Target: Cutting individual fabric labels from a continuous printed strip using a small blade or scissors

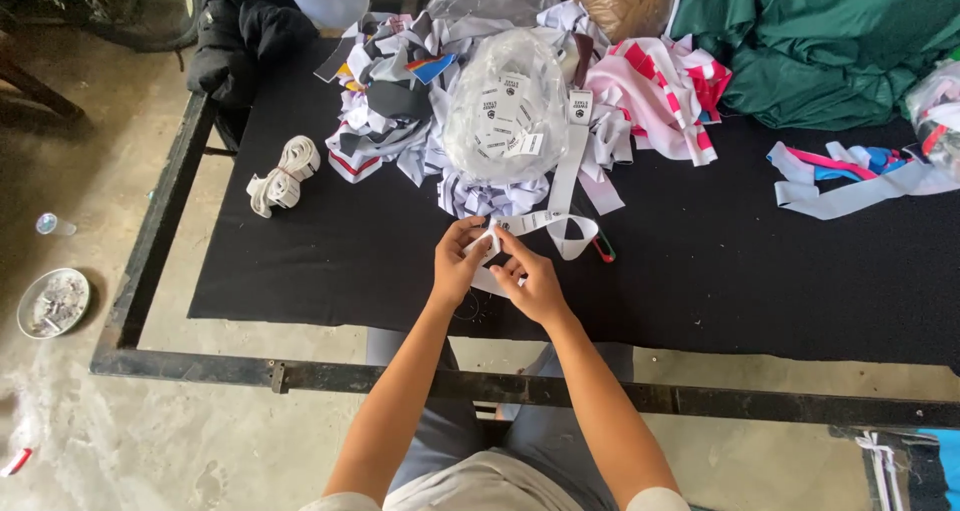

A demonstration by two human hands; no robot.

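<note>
From above, the left hand (458, 263) and right hand (530, 283) meet near the front of the black counter (700, 271), both pinching one white strip (556, 193) between fingertips. The strip runs away from the hands, loops just right of them, then climbs toward a clear bag of tags (505, 106) (the bag sits on top of the scrap heap). That heap of grey and white fabric scraps (400, 121) lies well beyond the hands. One rolled bundle of white band (285, 176) rests to the left, apart from everything. One pink striped cloth (665, 96) and one green cloth (820, 41) lie far right. A small red-handled tool (604, 252) peeks from under the loop
</note>
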